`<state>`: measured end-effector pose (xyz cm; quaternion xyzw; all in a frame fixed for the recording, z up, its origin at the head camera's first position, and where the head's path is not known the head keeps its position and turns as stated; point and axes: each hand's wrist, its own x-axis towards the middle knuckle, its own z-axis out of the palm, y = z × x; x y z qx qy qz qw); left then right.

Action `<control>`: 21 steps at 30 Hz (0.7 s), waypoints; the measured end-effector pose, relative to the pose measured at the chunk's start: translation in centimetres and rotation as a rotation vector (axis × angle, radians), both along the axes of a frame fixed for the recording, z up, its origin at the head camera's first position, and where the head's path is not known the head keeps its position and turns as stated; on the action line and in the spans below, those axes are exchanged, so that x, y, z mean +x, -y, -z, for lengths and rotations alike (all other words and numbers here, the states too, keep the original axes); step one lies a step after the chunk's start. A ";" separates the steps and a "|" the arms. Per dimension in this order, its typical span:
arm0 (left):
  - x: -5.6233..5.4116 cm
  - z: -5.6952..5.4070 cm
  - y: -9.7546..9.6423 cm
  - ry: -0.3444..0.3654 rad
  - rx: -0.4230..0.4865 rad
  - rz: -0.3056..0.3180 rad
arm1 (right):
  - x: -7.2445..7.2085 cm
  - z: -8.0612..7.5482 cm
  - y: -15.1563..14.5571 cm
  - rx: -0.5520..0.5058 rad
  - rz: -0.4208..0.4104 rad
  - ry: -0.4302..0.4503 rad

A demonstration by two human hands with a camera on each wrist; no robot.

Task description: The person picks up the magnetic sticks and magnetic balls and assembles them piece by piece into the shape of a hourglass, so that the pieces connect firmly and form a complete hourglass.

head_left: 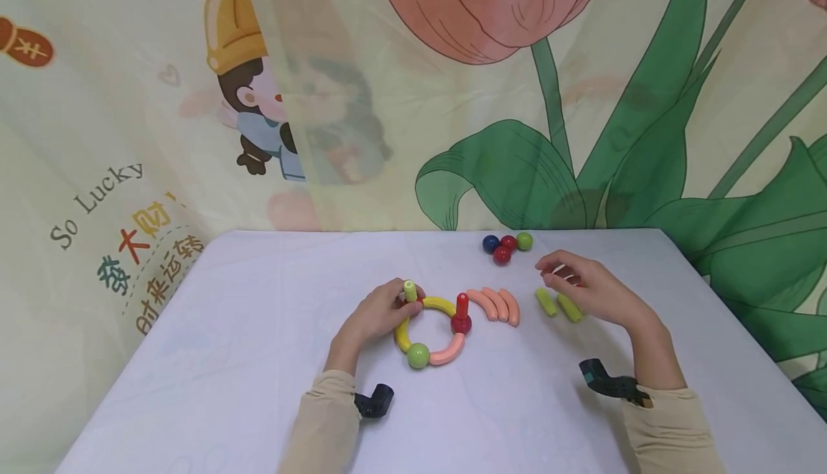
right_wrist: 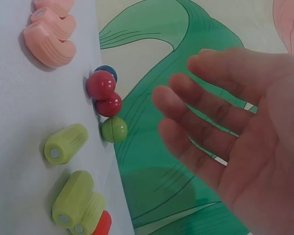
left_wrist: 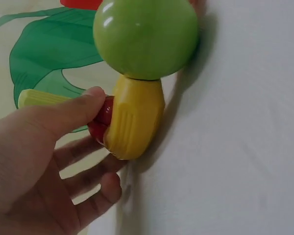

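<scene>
A ring of balls and curved rods lies on the table: yellow rods (head_left: 439, 304), a pink rod (head_left: 447, 353), a green ball (head_left: 418, 355) and a red ball (head_left: 461, 323) with a red stick (head_left: 461, 305) standing on it. At the ring's upper left, my left hand (head_left: 377, 309) pinches another red ball (left_wrist: 100, 125) between thumb and fingers, largely hiding it from the head view. A light green stick (head_left: 410, 291) rises from that ball. My right hand (head_left: 597, 291) hovers, fingers loosely bent and holding nothing, above loose light green sticks (head_left: 545, 301).
Three loose pink curved rods (head_left: 494, 304) lie right of the ring. Farther back sit a blue ball (head_left: 491, 244), two red balls (head_left: 502, 255) and a green ball (head_left: 524, 241). A red stick (right_wrist: 103, 224) shows beside the green sticks. Behind the white table (head_left: 258, 316) hangs a printed cloth.
</scene>
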<state>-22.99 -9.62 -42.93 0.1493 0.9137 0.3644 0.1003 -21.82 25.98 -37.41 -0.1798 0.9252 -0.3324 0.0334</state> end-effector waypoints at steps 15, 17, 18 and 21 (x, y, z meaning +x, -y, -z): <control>0.2 -1.1 2.1 0.188 -0.008 0.216 | -0.1 0.2 -0.8 0.015 0.015 0.062; 0.1 -1.3 2.6 0.220 0.002 0.252 | 0.0 0.2 -0.9 0.012 0.016 0.065; 0.1 -1.3 2.7 0.219 0.005 0.262 | 0.0 0.2 -1.0 0.013 0.016 0.068; -0.2 -0.8 2.6 0.189 0.022 0.229 | 0.0 0.3 -1.1 0.007 0.020 0.085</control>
